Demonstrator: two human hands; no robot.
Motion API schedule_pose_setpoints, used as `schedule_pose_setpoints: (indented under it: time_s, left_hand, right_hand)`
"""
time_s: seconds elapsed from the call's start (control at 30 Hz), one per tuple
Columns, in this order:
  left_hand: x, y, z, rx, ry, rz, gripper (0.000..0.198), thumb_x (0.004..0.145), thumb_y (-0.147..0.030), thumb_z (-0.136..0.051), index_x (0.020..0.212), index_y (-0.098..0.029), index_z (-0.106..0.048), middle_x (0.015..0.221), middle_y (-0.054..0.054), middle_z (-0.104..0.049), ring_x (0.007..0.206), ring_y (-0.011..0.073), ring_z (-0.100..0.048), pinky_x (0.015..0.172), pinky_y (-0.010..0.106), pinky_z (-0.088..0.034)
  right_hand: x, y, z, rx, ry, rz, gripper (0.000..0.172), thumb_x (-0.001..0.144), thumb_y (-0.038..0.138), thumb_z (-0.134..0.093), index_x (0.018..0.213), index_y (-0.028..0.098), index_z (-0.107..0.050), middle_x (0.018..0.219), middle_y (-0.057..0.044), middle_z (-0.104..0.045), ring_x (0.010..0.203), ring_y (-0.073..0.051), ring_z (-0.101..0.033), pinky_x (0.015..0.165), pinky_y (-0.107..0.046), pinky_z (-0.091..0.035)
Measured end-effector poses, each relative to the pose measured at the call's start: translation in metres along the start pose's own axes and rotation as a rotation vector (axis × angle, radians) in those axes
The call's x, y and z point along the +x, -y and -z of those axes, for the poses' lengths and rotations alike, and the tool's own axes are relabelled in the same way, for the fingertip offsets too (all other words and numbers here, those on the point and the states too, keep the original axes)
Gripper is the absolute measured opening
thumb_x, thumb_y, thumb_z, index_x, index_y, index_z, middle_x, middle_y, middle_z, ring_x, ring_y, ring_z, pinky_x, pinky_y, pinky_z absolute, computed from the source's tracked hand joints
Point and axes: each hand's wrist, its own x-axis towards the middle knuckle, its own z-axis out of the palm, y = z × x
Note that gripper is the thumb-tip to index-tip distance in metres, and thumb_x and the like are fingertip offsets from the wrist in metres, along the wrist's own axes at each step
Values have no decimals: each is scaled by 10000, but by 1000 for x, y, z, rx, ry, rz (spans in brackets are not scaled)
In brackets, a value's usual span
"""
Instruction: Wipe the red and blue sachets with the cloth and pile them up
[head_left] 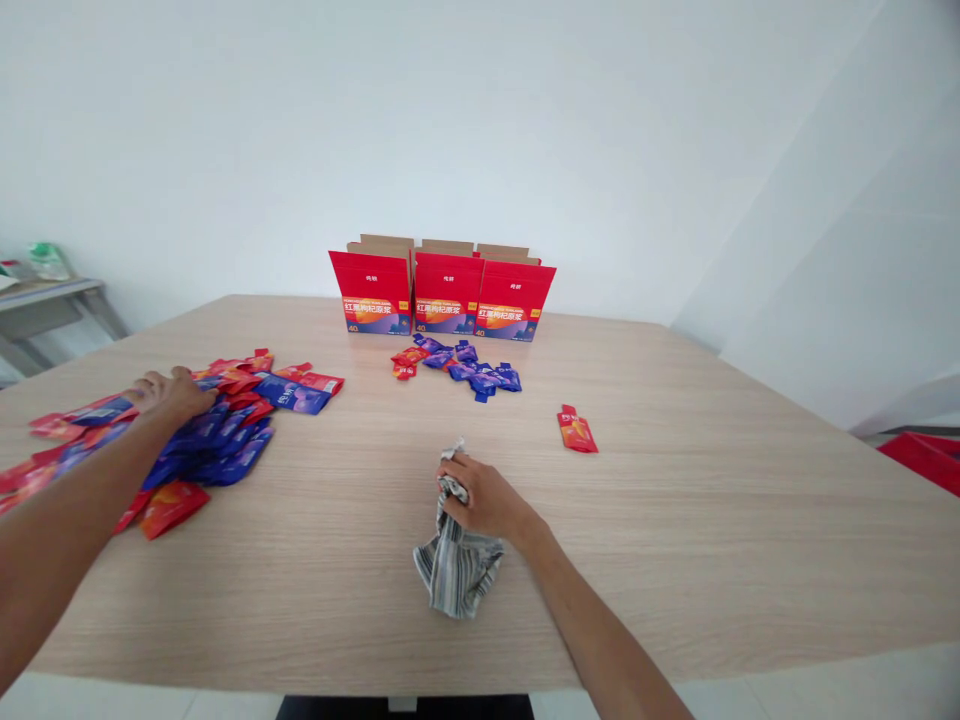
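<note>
My right hand point(484, 497) is closed around a crumpled grey striped cloth point(456, 575), whose loose end hangs down onto the table in front of me. At the left, my left hand point(169, 394) rests over a heap of flat spouted pouches, its fingers apart; the fingertips are partly hidden. The heap mixes red pouches point(174, 508) and dark blue pouches point(294, 393), overlapping one another. A single red pouch point(577, 430) lies by itself to the right, beyond the cloth.
Three red cartons with raised flaps, such as the middle carton point(448, 290), stand side by side along the table's point(720, 480) back. Before them lies a smaller group of blue pouches point(484, 377) with some red ones. A side table point(52, 290) stands at far left.
</note>
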Motion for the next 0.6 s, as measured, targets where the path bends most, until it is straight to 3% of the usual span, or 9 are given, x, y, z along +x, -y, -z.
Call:
schedule_pose_setpoints:
  time_s: [0.13,0.27,0.37,0.43,0.5,0.6]
  left_hand:
    - [2,-4,4,112,67,-28,702,777,-378,-599,1362,-47,-396,1622,291,-118,1480,450,-107,1044,604,-325]
    - [-15,-30,-8,138,-6,-186,626,788,-334,-597,1299,-1,-459,1549,296,-297,1423,472,-235,1076,626,-250]
    - [-43,-70,-37,19,-28,-442,506,776,-259,-580,1244,-68,-548,1403,241,-485,1348,457,-350,1069,639,-239]
    - [-71,-104,-64,-70,38,-613,418,759,-228,-576,1163,-131,-615,1287,200,-565,1275,409,-435,1073,592,-276]
    - [-107,-143,-92,-220,169,-815,319,716,-189,-583,1023,-197,-670,1164,136,-621,1176,341,-512,1066,501,-338]
    - [-177,-203,-126,-601,442,-1116,217,654,-160,-611,840,-230,-698,990,110,-644,1071,311,-550,1072,457,-359]
  right_hand:
    - [0,-1,-1,-13,4,2,239,780,104,-586,996,204,-614,1024,-26,-607,893,-167,-586,821,-265,-440]
    - [2,0,-1,-39,20,-8,238,790,122,-593,1013,197,-629,1038,-31,-623,903,-170,-601,822,-264,-445]
    - [1,0,-4,-74,75,-51,240,795,138,-602,1022,196,-651,1037,-37,-645,889,-171,-617,808,-264,-450]
    - [0,-1,-7,-100,118,-93,254,797,158,-610,1043,196,-662,1040,-44,-661,880,-173,-630,792,-263,-455]
    - [-1,-2,-10,-128,140,-127,265,799,185,-616,1059,196,-668,1050,-51,-675,888,-181,-642,786,-265,-461]
    - [-2,-3,-15,-167,133,-141,278,800,207,-613,1072,198,-671,1076,-61,-688,920,-198,-656,800,-277,-472]
